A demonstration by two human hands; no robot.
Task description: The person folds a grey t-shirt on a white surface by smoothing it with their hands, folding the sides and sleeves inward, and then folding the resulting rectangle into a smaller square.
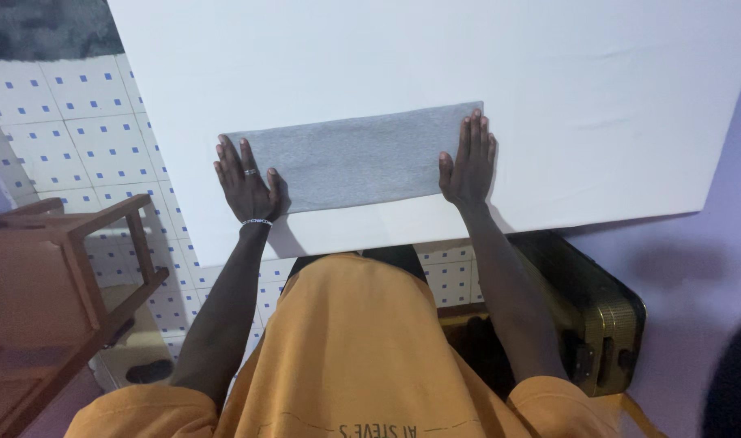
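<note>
1. One broad white surface fills the upper part of the view, its near edge running just above the person's waist.
2. One orange shirt covers the person's body at the bottom of the view, below the surface edge.
3. One wooden stool stands on the tiled floor to the left, well apart from the surface.
4. One dark, gold-trimmed case sits low on the right, partly under the surface's edge.
5. One grey cloth lies flat on the surface near its front edge, folded into a long strip that stretches sideways between the two hands.
6. One left hand lies flat with fingers spread wide, pressing beside and on the cloth's left end; it grips nothing. It wears a ring and a thin wrist bracelet.
7. One right hand lies flat and open on the cloth's right end, fingers close together and pointing away from the body, holding nothing.
</note>
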